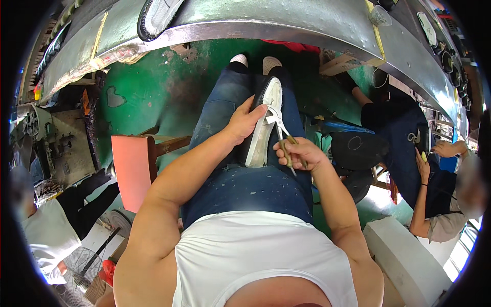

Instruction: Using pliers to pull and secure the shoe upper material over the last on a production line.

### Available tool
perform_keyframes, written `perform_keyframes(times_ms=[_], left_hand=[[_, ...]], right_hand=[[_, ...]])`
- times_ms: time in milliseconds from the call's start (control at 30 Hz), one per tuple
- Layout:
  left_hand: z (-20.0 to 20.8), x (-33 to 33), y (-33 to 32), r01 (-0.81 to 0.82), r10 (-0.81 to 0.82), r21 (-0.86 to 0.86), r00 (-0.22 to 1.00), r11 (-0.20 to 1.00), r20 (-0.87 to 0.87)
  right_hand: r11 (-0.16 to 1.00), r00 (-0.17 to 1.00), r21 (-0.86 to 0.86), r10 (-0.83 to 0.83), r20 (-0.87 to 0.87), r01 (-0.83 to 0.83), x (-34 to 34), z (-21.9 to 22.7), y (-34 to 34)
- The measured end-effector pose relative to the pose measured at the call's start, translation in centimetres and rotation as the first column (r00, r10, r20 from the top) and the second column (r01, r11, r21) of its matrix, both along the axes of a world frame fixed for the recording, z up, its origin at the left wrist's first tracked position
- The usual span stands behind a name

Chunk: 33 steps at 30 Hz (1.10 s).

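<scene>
Sole up across my thighs lies a shoe (260, 143) with a pale underside and a dark gathered edge round its toe. My left hand (246, 122) is closed round its side near the middle, thumb on top of the sole. My right hand (302, 153) grips the handles of a pair of pincers (280, 128). Their jaws are at the shoe's middle, touching or just over the sole, beside my left fingertips. Whether the jaws bite on anything is too small to tell.
A metal-topped bench (230, 31) curves across the far side, with another shoe (157, 18) on it. An orange-pink board (132, 171) stands at my left. A co-worker (440, 189) sits at the right, a fan (82, 271) stands lower left, and a white box (404, 261) lower right.
</scene>
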State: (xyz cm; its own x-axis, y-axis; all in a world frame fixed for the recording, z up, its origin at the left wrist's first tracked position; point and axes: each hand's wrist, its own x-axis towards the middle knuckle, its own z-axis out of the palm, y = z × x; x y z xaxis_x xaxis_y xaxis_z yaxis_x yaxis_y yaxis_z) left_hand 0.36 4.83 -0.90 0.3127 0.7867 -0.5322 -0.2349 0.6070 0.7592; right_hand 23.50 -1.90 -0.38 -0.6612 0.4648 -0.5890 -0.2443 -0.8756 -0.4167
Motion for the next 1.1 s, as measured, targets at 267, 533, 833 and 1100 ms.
perform_keyframes(times_ms=[267,533,833,1100], left_hand=[[-0.9,-0.3,1.2,0.120,-0.120,-0.011,0.978,0.993,-0.170],[0.2,-1.3,2.0,0.267,-0.264,-0.025,0.925,0.963,-0.273],[0.8,-2.2,3.2,0.315,-0.325,-0.206,0.946,0.926,-0.015],[-1.0,-2.6,2.9,0.290,-0.284,-0.135,0.957,0.947,0.063]], right_hand=[[0.894,0.811,0.306,0.099,0.576,-0.327,1.5,6.9,4.4],[0.641,0.531,0.400,0.013,0.847,-0.654,-0.6,7.7,6.9],[0.297,0.455,0.425,0.040,0.889,-0.855,-1.3,8.7,0.7],[0.280,0.496,0.546,-0.235,0.836,-0.789,-2.0,5.0,-2.8]])
